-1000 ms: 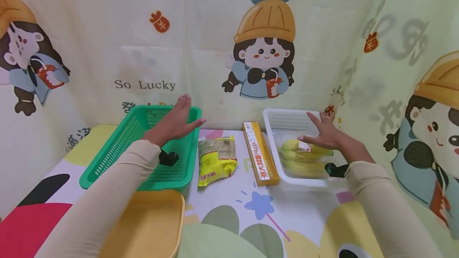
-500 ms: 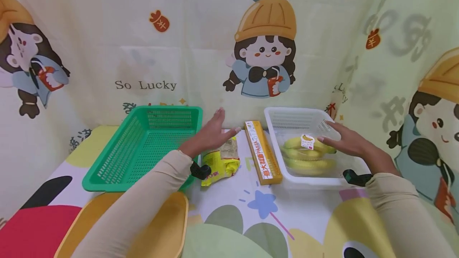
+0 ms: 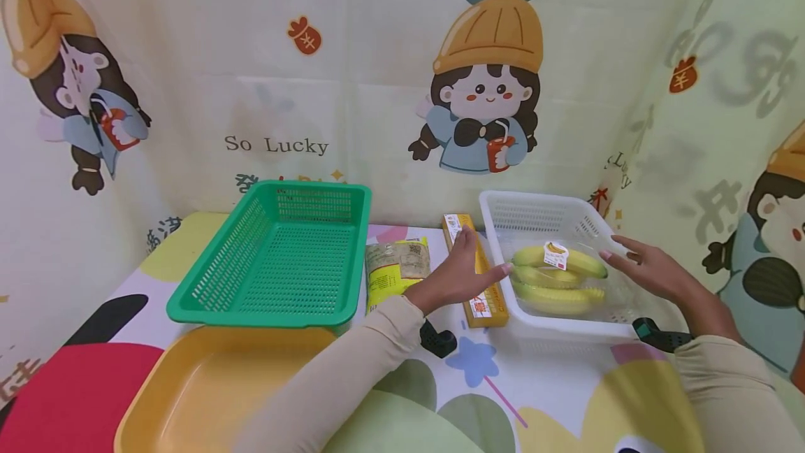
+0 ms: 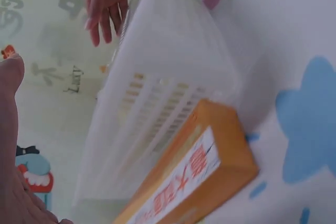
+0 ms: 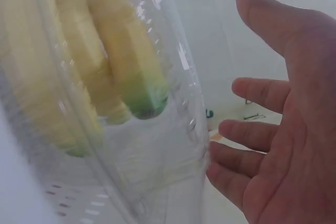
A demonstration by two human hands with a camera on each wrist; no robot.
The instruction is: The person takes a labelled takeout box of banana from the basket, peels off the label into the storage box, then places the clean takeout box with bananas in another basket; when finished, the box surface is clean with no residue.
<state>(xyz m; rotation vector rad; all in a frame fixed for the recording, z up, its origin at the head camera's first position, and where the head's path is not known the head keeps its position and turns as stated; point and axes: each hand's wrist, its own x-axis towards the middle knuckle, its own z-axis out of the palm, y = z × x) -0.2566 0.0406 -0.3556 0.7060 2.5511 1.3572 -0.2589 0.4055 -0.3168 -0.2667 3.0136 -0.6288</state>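
Note:
A white basket (image 3: 493,229) stands at the right, with a clear plastic container (image 5: 173,150) of bananas (image 3: 558,299) in it; a white label lies on top. My left hand (image 3: 459,272) hovers over the yellow pasta box (image 3: 497,306), fingers extended, near the basket's left side, and covers part of the box. On the other side my right hand (image 3: 660,275) is at the basket's right rim, fingers spread. In the right wrist view its fingers are beside the container's edge; whether they touch it I cannot tell. Neither hand holds anything.
A green basket (image 3: 264,317) stands at the left, with nothing seen in it. In front of it lies an orange tray (image 3: 207,369), partly under my left sleeve. A yellow bag (image 3: 396,268) of dry goods lies between the green basket and the pasta box.
My left hand has moved right, from over the green basket, past the yellow bag, to the pasta box. My right hand has shifted right, from above the bananas to the white basket's right rim.

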